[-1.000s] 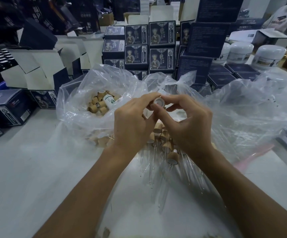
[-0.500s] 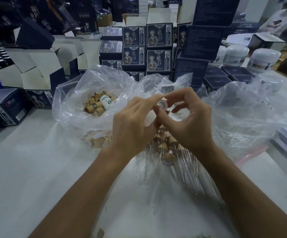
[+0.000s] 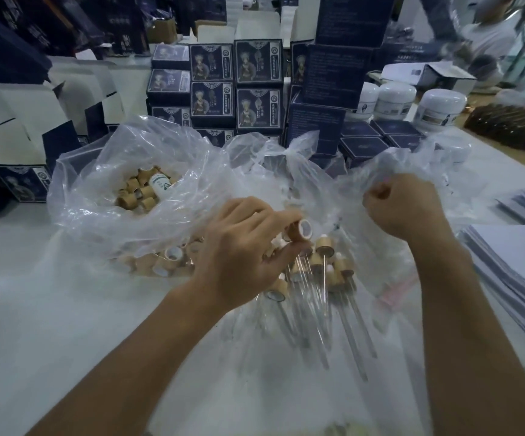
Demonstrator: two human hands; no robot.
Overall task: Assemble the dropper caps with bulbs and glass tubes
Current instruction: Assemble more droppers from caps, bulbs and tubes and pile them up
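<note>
My left hand (image 3: 242, 247) pinches a wooden dropper cap (image 3: 300, 231) between thumb and fingertips, white-lined opening facing right. My right hand (image 3: 402, 206) is up at the right, fingers curled into a fist against the clear plastic bag (image 3: 437, 158); nothing shows in it. Below the held cap lies a pile of assembled droppers (image 3: 327, 265), their glass tubes (image 3: 349, 325) pointing toward me. Loose wooden caps (image 3: 135, 193) fill the open bag at the left, with more caps (image 3: 170, 256) under the plastic.
A small white bottle (image 3: 160, 182) lies among the caps. Dark blue boxes (image 3: 258, 86) are stacked behind the bags, white jars (image 3: 440, 108) at the back right. Paper stacks (image 3: 519, 272) lie at the right edge. A person sits at the far right.
My hands have separated. The right hand let go of the cap and moved right and up to the bag. The left hand dropped lower, still holding the cap.
</note>
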